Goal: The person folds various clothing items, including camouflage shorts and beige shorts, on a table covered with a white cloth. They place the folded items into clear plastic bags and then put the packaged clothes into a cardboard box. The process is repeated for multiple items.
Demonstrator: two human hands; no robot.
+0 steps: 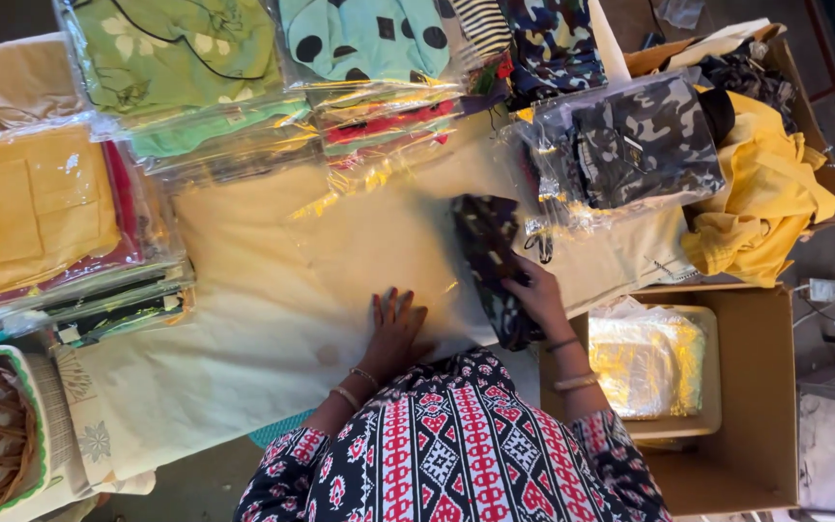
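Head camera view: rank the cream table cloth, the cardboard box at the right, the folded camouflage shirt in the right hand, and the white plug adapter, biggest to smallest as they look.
1. Cream table cloth
2. Cardboard box
3. Folded camouflage shirt in the right hand
4. White plug adapter

The box sits lower than the table, so its look may understate it.

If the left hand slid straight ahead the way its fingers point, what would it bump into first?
Probably the clear plastic bag lying flat on the cream cloth. The left hand points up the table, and behind that sit the stacked bagged clothes. Depth is hard to judge.
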